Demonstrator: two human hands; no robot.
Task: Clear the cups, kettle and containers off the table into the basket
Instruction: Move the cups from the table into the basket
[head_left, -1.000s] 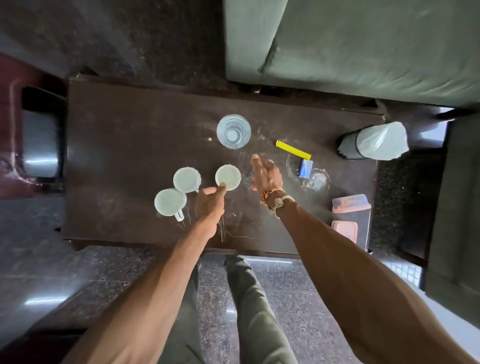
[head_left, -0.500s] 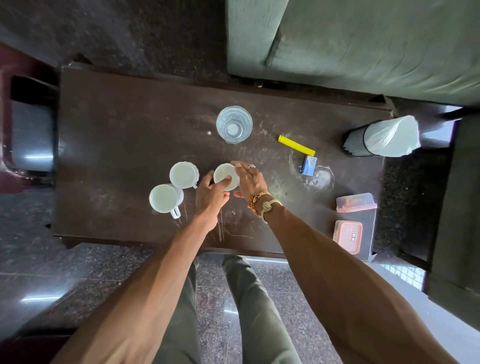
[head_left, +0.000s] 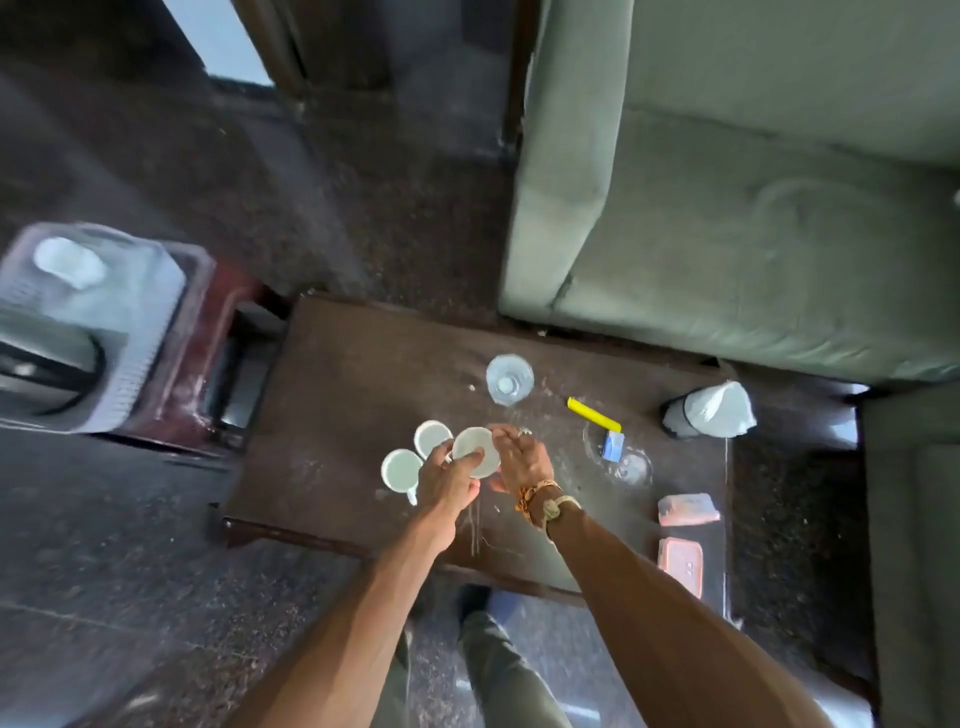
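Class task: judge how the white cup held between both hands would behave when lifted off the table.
The white cup looks rigid and probably ceramic, so likely breakable if dropped. It looks empty, so probably light. Left hand and right hand flank it, suggesting steady support.

Both hands, left hand (head_left: 445, 480) and right hand (head_left: 519, 460), curl together in a shared grip
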